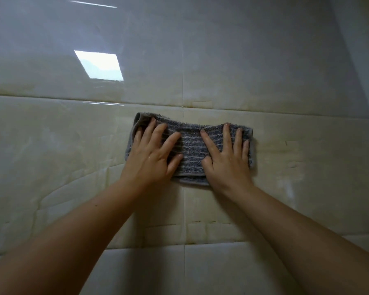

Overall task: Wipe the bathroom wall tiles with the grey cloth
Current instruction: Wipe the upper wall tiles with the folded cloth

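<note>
A folded grey cloth [191,147] with pale stripes lies flat against the glossy cream wall tiles [73,145], just below a horizontal grout line. My left hand [153,154] presses on the cloth's left half with straight, spread fingers. On the right half rests my right hand [228,156], also flat with fingers spread. Both palms cover the cloth's lower corners.
A vertical grout line [183,90] runs down behind the cloth's middle. The tiles around it carry yellowish stains and streaks [285,150]. A bright window reflection [100,64] shines on the upper left tile. At the right, a wall corner [354,67] slants away.
</note>
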Tool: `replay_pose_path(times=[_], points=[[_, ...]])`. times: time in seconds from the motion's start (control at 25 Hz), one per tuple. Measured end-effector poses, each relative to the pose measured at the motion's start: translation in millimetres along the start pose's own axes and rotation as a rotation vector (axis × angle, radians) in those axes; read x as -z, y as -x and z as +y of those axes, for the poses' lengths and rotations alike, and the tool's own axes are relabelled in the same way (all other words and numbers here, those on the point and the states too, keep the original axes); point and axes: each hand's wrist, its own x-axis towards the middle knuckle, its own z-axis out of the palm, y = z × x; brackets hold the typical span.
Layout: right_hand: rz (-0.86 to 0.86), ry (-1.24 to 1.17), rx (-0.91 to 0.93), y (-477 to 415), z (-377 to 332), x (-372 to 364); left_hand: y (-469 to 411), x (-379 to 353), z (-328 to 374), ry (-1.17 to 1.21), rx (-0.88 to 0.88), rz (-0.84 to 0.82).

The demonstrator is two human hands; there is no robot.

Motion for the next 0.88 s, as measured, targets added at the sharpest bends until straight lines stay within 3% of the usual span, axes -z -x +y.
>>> replay_pose_path(times=[0.24,0.48,0.64,0.88], points=[[-0.029,0.044,-0.086,-48,-10,12,-47,10,-18,-0.081,0.007,-0.087],[0.026,0.076,-0.003,-39,-1,6,-48,10,-14,-0.142,0.001,-0.149],[0.073,0.069,0.101,-91,-4,17,-92,18,-16,-0.109,0.13,-0.133],[0.057,0.056,0.026,-170,28,43,-164,19,-1,-0.095,0.237,-0.1]])
